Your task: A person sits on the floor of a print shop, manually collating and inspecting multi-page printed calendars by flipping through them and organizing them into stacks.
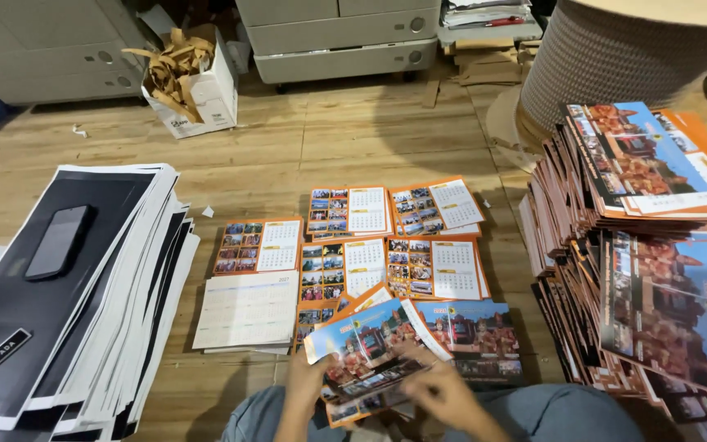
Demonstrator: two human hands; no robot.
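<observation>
I sit on a wooden floor with both hands low in the middle of the view. My left hand (308, 378) grips the left edge of a small bundle of colourful calendar sheets (366, 344). My right hand (443, 393) holds the same bundle from the right, fingers on its lower edge. The bundle is tilted above my knees. Just beyond it, several low piles of orange-bordered calendar pages (394, 245) lie in rows on the floor, and a pale grid sheet pile (247, 311) lies to their left.
A tall fanned stack of collated calendars (640, 245) stands at the right. At the left, a stack of black sheets (67, 303) carries a phone (59, 241). Behind are a cardboard box (194, 78), grey machines (337, 37) and a large ribbed spool (615, 57).
</observation>
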